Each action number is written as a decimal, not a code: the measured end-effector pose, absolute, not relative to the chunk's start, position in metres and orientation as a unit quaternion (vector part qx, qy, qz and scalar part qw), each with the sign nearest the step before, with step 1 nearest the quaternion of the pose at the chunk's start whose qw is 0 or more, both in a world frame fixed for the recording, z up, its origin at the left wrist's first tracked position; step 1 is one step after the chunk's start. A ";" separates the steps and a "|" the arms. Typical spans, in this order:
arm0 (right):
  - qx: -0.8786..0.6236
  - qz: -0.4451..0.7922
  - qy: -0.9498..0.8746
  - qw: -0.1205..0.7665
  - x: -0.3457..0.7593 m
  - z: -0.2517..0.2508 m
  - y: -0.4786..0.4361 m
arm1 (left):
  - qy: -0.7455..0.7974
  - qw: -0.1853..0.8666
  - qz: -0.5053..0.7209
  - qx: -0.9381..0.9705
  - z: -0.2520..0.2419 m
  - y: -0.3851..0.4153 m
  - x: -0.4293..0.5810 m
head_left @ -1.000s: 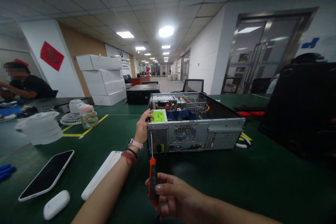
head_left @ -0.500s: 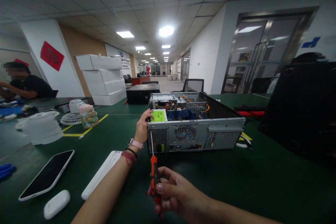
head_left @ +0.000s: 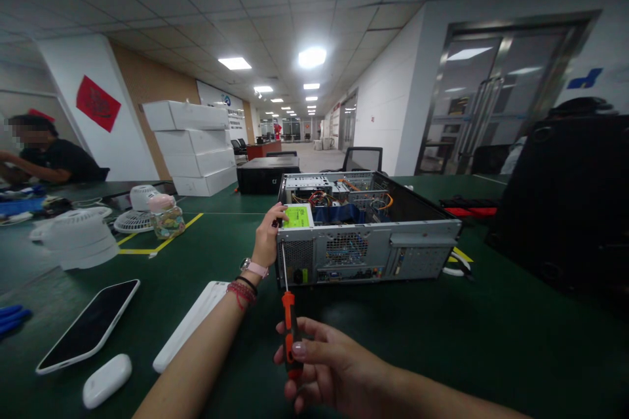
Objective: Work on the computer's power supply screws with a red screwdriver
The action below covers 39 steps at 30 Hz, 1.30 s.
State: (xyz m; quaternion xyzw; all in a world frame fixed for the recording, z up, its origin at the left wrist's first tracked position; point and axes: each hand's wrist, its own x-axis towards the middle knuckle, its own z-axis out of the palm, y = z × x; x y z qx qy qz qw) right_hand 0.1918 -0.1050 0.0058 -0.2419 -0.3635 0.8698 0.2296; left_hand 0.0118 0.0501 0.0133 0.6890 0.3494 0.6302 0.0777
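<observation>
An uncovered computer case (head_left: 351,230) lies on its side, its inner cables and parts showing at the top. My left hand (head_left: 268,229) grips its near left corner, fingers curled over the edge beside the power supply (head_left: 297,217) with a yellow-green label. Between the fingers and thumb of my right hand (head_left: 327,363) is a screwdriver (head_left: 289,334) with an orange and black handle. Its shaft points away from me, and the tip reaches the rear panel near the upper left corner, beside a perforated grille. Whether a screw sits under the tip is too small to tell.
On the green table (head_left: 383,347) at left lie a phone (head_left: 91,324), a white earbud case (head_left: 107,380) and a long white object (head_left: 191,324). A jar (head_left: 167,217) and white fans (head_left: 78,236) stand farther back. A large black object (head_left: 565,203) rises at right. Another person (head_left: 54,154) sits far left.
The fingers of my right hand have shifted slightly around the screwdriver handle, which looks a little turned. My left hand and the computer case stay in place.
</observation>
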 end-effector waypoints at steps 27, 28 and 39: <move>-0.230 0.873 -0.362 0.232 0.192 0.006 -0.104 | 0.354 0.080 0.629 0.687 0.012 0.051 0.012; -0.236 0.871 -0.359 0.238 0.192 0.006 -0.104 | 0.353 0.080 0.630 0.688 0.012 0.051 0.012; -0.252 0.858 -0.366 0.257 0.191 0.000 -0.104 | 0.339 0.082 0.633 0.691 0.011 0.053 0.010</move>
